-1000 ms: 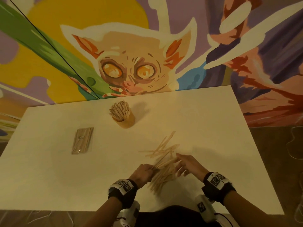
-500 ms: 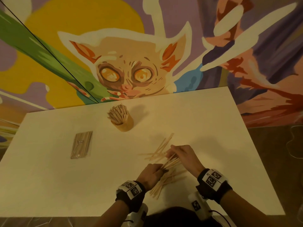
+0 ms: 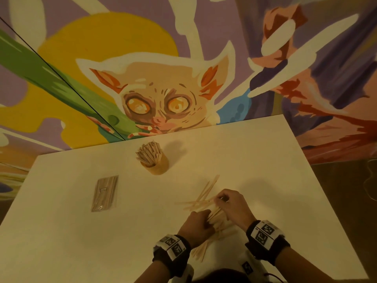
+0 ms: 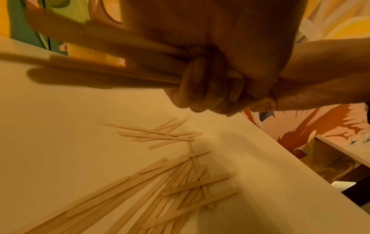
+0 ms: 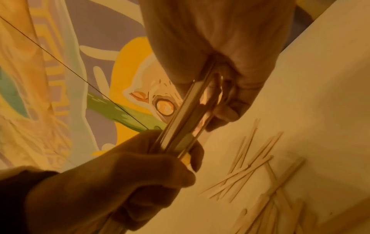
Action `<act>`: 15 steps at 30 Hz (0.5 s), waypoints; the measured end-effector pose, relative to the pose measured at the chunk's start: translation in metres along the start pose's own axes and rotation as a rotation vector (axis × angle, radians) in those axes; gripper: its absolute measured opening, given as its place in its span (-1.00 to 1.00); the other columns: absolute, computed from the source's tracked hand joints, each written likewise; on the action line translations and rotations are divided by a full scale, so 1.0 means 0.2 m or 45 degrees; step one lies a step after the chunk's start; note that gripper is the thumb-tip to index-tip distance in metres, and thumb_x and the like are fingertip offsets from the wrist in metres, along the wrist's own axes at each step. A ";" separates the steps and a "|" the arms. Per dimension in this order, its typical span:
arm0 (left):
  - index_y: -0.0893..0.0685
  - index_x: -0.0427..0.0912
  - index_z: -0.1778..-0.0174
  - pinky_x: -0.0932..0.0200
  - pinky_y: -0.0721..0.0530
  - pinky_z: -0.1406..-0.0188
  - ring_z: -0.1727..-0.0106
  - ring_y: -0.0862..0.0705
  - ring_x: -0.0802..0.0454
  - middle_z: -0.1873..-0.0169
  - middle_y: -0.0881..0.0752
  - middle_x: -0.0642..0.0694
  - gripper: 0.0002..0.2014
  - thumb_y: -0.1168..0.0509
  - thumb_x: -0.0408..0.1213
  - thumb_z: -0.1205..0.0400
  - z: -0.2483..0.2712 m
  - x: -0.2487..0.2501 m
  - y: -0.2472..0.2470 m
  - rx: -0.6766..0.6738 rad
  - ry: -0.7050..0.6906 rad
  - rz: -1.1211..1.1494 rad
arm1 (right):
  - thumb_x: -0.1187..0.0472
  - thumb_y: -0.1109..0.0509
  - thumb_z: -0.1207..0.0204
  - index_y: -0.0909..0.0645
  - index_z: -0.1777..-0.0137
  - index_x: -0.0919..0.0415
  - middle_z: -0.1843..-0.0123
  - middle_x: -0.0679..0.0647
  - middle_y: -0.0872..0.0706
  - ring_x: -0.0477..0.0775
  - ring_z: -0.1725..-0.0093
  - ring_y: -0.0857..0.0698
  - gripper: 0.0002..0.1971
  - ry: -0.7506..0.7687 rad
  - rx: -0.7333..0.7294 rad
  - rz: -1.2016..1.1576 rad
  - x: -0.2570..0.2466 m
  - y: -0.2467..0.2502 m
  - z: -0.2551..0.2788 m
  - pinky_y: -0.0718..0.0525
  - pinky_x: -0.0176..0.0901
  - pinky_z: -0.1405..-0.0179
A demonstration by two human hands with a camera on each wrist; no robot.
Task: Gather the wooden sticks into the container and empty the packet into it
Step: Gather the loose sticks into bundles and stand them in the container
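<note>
1. We saw a big wall [image 3: 142, 58] painted with a wide-eyed animal behind the table.
2. The white table [image 3: 71, 231] held all the things.
3. Our right hand [image 3: 234, 205] was near the front of the table, just beside the left one. Its fingers [image 5: 230, 109] were curled and pinched the top end of a bunch [image 5: 188, 120] of sticks.
4. Our left hand [image 3: 195, 225] was curled in a fist round the low end of the same bunch. In the left wrist view the fingers [image 4: 200, 82] were wrapped tight round the sticks, which poked out to the side.
5. The bunch was lifted a bit off the table, between both hands.
6. The packet [image 3: 105, 193] lay flat on the left part of the table, well apart from the hands. It looked full of sticks.
7. The cup [image 3: 158, 166] stood upright near the back middle of the table. Many sticks stood in it, fanned out at the top.
8. The loose sticks [image 3: 206, 193] lay in a messy pile on the table, under and just past the hands. Some crossed over each other.
</note>
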State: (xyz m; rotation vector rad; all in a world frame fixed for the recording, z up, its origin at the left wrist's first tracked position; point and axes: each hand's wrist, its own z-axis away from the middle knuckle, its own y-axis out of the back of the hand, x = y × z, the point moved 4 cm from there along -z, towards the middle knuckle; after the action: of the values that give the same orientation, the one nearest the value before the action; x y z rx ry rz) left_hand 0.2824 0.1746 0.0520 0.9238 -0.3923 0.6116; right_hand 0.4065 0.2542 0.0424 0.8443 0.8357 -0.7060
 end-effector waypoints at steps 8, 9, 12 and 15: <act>-0.18 0.06 -0.61 0.28 -0.37 0.41 0.32 -0.47 0.09 0.40 -0.53 0.07 -0.30 -0.28 -0.32 -0.55 -0.03 0.03 0.05 0.055 0.054 -0.081 | 0.12 -0.37 -0.64 -0.74 0.12 0.39 0.44 0.15 -0.70 -0.06 0.64 -0.64 -0.69 -0.130 -0.226 -0.062 -0.02 0.00 0.00 -0.51 -0.29 0.64; -0.05 0.07 -0.66 0.32 -0.35 0.50 0.41 -0.47 0.13 0.45 -0.51 0.08 -0.19 -0.29 -0.33 -0.54 -0.03 0.03 0.05 0.050 0.049 -0.048 | 0.13 -0.37 -0.64 -0.76 0.11 0.34 0.38 0.13 -0.74 -0.08 0.61 -0.65 -0.72 -0.107 -0.219 -0.052 -0.02 -0.01 0.00 -0.51 -0.30 0.61; 0.22 0.09 -0.69 0.33 -0.38 0.55 0.53 -0.47 0.17 0.50 -0.52 0.08 -0.04 -0.30 -0.32 -0.53 -0.03 0.03 0.04 0.031 0.042 -0.011 | 0.13 -0.39 -0.62 -0.77 0.07 0.27 0.18 0.21 -0.80 0.09 0.50 -0.72 -0.78 -0.070 -0.253 -0.072 -0.02 -0.03 0.00 -0.56 -0.20 0.58; 0.32 0.07 -0.67 0.33 -0.42 0.49 0.48 -0.51 0.19 0.46 -0.54 0.12 0.01 -0.35 -0.25 -0.57 -0.03 0.03 0.04 0.038 0.018 0.019 | 0.18 -0.40 -0.63 -0.78 0.05 0.29 0.12 0.20 -0.81 0.16 0.40 -0.76 -0.81 -0.028 -0.405 -0.155 -0.04 -0.07 0.04 -0.65 -0.16 0.51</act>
State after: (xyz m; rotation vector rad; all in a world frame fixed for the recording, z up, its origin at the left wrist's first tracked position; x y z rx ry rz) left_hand 0.2826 0.1843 0.0567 0.9455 -0.3785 0.6388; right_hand 0.3937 0.2426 0.0483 0.5030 0.9559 -0.6652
